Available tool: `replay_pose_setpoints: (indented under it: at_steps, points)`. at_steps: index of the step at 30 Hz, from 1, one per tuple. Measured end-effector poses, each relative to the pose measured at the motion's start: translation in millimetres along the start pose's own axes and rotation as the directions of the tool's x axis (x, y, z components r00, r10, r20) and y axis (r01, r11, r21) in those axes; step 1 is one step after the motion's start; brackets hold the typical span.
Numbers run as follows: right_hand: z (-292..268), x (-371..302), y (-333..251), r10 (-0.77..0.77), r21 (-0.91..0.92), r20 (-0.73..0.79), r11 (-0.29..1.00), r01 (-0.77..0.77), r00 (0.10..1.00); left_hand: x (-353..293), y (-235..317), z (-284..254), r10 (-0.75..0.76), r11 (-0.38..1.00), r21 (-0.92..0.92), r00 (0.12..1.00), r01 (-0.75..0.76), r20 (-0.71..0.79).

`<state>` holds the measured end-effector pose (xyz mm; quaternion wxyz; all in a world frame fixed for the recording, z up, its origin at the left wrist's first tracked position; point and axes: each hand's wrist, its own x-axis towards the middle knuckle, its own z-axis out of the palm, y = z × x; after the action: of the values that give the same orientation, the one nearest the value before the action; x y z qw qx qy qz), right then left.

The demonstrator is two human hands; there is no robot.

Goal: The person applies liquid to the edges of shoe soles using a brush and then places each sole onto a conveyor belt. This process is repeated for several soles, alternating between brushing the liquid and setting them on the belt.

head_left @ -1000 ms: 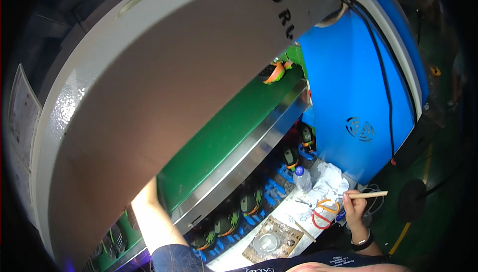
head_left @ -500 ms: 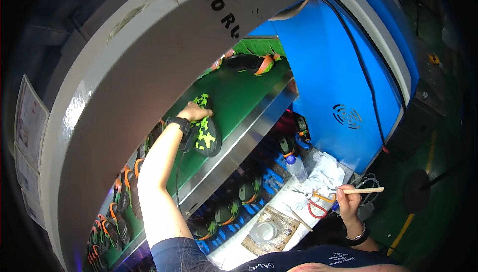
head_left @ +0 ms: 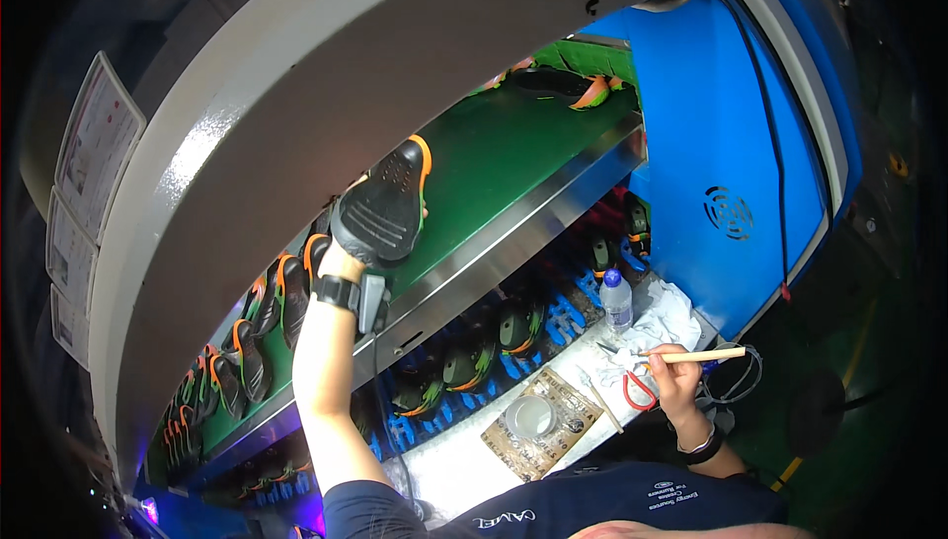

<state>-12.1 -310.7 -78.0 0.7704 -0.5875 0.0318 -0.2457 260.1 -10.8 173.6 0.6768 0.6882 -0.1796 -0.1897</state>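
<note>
Above the green conveyor belt point(head_left: 494, 179), my left hand point(head_left: 341, 261) grips a shoe sole point(head_left: 383, 208). The sole's black, grooved inner face is turned up, and an orange rim runs along its far end. Most of my left fingers are hidden behind it. At the lower right, my right hand point(head_left: 675, 389) pinches a pale wooden stick point(head_left: 713, 354), held nearly level. The stick's inner end lies over white crumpled cloth or paper point(head_left: 667, 319) and cannot be made out. Close to that hand are red-handled scissors point(head_left: 639, 393).
A bottle with a blue cap point(head_left: 616, 300) stands on the white ledge. Nearer, a clear cup point(head_left: 531, 417) sits on a brown printed board point(head_left: 565, 437). More soles point(head_left: 255, 361) line the belt at left. A grey machine hood point(head_left: 326, 95) arches overhead; a blue housing point(head_left: 706, 134) rises at right.
My left hand has flipped the sole: its green-and-black patterned side was up, now the black inner face shows. My right hand still holds the stick. The whole view has shifted.
</note>
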Motion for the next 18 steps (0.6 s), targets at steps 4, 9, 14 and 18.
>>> replay_pose_setpoints:
  at_steps: [4,9,14,18]
  points:
    - [8.0,4.5,-0.5,-0.045,-0.010,0.100,0.999,0.046,0.994,-87.3,-19.3,38.7,-0.118,0.655,-0.747,0.992,0.115,0.049]
    - [48.5,27.3,20.6,0.017,-0.159,0.377,0.986,0.047,0.926,-163.5,-58.4,89.1,-0.255,0.561,-0.798,0.963,0.219,0.085]
    - [100.7,10.6,68.9,0.258,-0.330,0.645,0.943,-0.042,0.720,-272.1,-130.7,120.3,-0.428,0.536,-0.833,0.894,0.136,-0.130]
    - [114.6,-6.7,122.7,0.358,-0.475,0.723,0.879,0.049,0.591,-332.4,-172.5,140.9,-0.516,0.506,-0.860,0.824,0.074,-0.233]
